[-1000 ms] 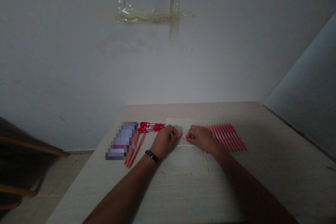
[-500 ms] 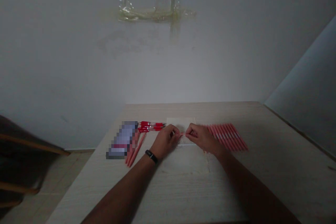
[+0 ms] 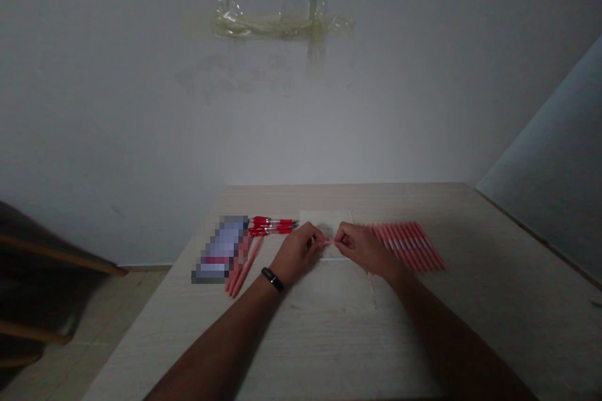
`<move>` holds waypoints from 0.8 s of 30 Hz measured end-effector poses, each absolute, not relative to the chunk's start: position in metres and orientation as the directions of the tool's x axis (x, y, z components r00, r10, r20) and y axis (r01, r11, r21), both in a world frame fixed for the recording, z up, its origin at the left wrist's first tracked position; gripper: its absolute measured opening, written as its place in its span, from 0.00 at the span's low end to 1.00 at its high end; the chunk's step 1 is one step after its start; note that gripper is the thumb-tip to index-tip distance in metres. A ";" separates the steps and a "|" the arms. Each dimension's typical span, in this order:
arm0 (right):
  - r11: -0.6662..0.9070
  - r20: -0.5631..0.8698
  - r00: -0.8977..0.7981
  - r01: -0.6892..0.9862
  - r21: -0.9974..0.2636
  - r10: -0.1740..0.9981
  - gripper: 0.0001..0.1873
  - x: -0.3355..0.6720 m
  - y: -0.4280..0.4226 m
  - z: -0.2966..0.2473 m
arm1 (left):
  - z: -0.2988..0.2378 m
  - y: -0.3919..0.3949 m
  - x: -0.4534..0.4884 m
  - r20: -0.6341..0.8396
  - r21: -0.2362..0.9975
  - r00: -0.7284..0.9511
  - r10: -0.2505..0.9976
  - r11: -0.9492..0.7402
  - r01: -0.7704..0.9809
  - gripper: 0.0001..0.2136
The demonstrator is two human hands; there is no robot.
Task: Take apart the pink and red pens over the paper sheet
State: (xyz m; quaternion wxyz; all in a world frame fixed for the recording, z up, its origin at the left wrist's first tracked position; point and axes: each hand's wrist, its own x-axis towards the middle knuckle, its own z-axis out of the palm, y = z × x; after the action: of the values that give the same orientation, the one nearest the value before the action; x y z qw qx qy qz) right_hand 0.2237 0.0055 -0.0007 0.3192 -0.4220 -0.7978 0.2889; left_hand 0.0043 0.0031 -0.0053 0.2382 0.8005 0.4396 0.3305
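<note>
Here's the tabletop (image 3: 498, 276), pale wood grain, and look at that spread! Tight to the left edge lies a flat slab (image 3: 219, 249), its face blurred into blocks. Just beside it, pink pens (image 3: 247, 267) slant toward the near edge. Up toward the far left corner, red pens (image 3: 279, 231) lie sideways in a bunch. Midway between left and right edges, a pale sheet (image 3: 348, 291) lies flat. And toward the right edge, a neat slanting row of pink barrels (image 3: 407, 245)!
</note>
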 end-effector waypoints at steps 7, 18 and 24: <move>0.512 0.283 -0.490 0.435 -0.741 0.825 0.03 0.212 0.000 -0.004 | -0.009 0.004 0.006 0.310 0.712 0.440 0.843 -0.513 0.480 0.05; 0.453 0.262 -0.447 0.399 -0.797 0.855 0.01 0.207 0.000 -0.002 | -0.003 0.002 0.006 0.299 0.755 0.400 0.866 -0.471 0.456 0.07; 0.519 0.310 -0.464 0.440 -0.733 0.830 0.03 0.210 0.001 -0.002 | -0.005 0.002 0.006 0.297 0.744 0.404 0.865 -0.475 0.470 0.09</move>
State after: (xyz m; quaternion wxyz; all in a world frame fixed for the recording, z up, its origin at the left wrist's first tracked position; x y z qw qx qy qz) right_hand 0.2098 0.0010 -0.0020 0.3353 -0.3947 -0.8044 0.2910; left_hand 0.0056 0.0024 -0.0054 0.2874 0.7869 0.4242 0.3439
